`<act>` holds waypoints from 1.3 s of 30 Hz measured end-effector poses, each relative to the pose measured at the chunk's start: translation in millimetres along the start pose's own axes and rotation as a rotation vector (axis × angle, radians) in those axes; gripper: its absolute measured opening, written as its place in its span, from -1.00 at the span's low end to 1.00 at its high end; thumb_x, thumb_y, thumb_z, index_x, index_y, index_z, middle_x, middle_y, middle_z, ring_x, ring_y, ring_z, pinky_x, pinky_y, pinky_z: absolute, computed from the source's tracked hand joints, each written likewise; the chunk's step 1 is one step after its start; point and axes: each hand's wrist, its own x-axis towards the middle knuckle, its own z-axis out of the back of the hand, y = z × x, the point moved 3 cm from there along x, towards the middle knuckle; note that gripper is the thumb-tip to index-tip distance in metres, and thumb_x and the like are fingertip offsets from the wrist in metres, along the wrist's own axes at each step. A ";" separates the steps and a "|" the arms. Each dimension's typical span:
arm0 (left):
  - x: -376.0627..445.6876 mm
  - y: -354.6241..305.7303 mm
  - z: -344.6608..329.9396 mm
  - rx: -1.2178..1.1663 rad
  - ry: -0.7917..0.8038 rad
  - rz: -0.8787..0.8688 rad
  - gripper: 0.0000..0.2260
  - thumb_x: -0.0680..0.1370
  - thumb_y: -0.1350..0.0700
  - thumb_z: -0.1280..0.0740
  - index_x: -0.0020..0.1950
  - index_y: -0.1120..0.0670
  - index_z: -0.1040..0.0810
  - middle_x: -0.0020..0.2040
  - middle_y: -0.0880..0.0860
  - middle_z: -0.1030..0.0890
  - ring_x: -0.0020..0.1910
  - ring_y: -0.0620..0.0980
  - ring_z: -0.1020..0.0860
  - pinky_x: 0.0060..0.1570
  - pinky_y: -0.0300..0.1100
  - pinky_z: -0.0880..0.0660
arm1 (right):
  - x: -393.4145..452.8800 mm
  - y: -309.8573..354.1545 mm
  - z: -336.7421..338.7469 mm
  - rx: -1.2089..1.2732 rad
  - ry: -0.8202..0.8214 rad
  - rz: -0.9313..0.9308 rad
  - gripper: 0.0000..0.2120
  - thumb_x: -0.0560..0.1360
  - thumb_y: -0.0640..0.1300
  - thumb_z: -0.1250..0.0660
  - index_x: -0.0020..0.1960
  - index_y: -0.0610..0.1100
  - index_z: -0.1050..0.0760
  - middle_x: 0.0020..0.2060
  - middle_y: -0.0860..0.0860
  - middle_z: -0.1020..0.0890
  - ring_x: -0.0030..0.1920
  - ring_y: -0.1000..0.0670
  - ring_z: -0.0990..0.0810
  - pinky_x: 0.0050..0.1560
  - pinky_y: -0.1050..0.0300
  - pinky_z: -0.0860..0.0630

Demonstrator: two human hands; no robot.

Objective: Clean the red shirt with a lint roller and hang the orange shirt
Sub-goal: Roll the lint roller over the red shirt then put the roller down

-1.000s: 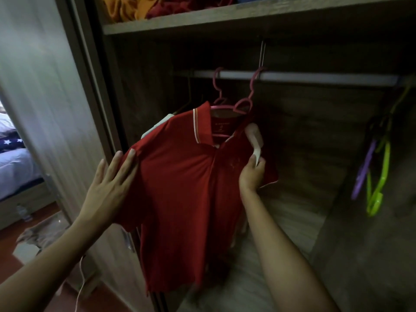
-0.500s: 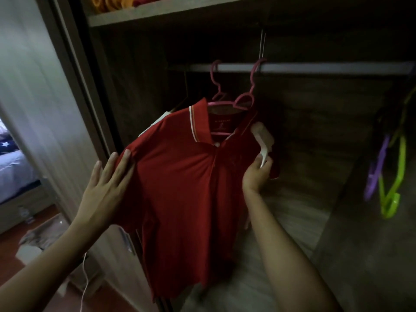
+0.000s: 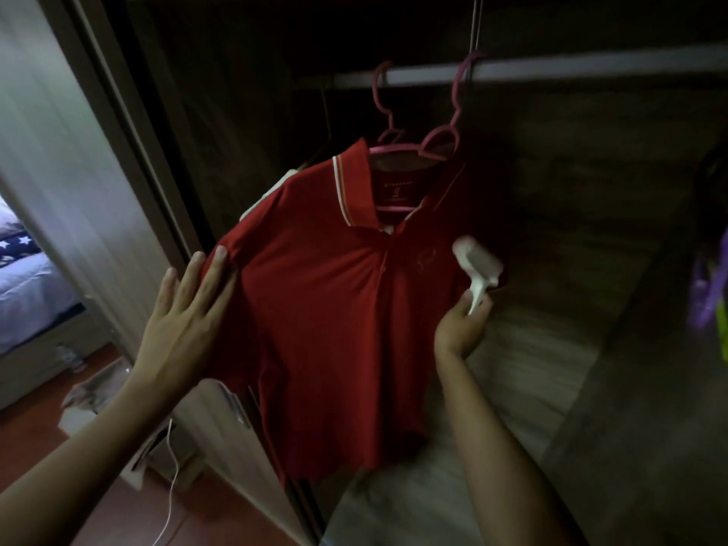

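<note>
A red polo shirt [image 3: 335, 301] with a white-striped collar hangs on a pink hanger [image 3: 441, 141] from the wardrobe rail [image 3: 591, 67]. My left hand [image 3: 185, 321] lies flat with straight fingers on the shirt's left sleeve and side. My right hand [image 3: 459, 329] grips the handle of a white lint roller [image 3: 478, 266], whose head sits at the shirt's right chest edge. No orange shirt is in view.
A second pink hanger [image 3: 384, 108] hangs beside the first. Purple and green hangers [image 3: 709, 293] hang at the right edge. The wardrobe door frame [image 3: 130, 124] stands left, with a bed [image 3: 23, 285], a white cable [image 3: 171, 486] and boxes on the floor beyond.
The view tilted down, so the top shelf left the frame. My right hand and the roller dropped slightly along the shirt's right side. My left hand stayed on the sleeve.
</note>
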 end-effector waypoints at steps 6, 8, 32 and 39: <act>-1.3 -1.5 -0.3 -0.023 0.026 0.005 0.37 -0.18 0.13 -0.70 0.54 0.19 -0.09 0.58 0.20 0.07 0.54 0.26 0.08 0.50 0.08 0.29 | 20.4 -18.7 -4.9 -0.119 0.086 -0.032 -0.66 0.65 -0.08 -0.16 0.35 -0.21 -0.43 0.15 -0.16 -0.61 0.12 -0.15 -0.59 -0.07 0.20 -0.35; -1.9 -2.0 -0.1 -0.024 0.036 0.012 0.39 -0.19 0.13 -0.70 0.54 0.18 -0.08 0.58 0.20 0.08 0.54 0.24 0.10 0.49 0.08 0.30 | 7.8 -54.6 2.4 -0.219 0.143 -0.079 -0.67 0.64 -0.05 -0.18 0.33 -0.18 -0.45 0.17 -0.19 -0.61 0.17 -0.22 -0.58 0.03 0.13 -0.40; -6.9 -13.9 -1.9 -0.013 0.028 0.048 0.35 -0.06 0.14 -0.70 0.57 0.14 0.03 0.58 0.15 0.17 0.54 0.21 0.17 0.47 0.11 0.31 | -56.5 -159.1 37.9 -0.276 0.309 0.056 -0.65 0.59 -0.23 -0.27 0.36 -0.19 -0.46 0.22 -0.18 -0.60 0.22 -0.15 -0.57 0.11 0.26 -0.36; -4.0 -15.3 -4.1 -0.013 0.031 0.045 0.35 -0.04 0.12 -0.70 0.57 0.14 0.04 0.57 0.15 0.21 0.54 0.21 0.20 0.47 0.17 0.26 | -44.2 -89.4 -4.1 -0.086 0.318 0.206 -0.60 0.65 -0.06 -0.16 0.45 -0.15 -0.32 0.14 0.17 -0.48 0.06 0.35 -0.48 0.07 0.50 -0.32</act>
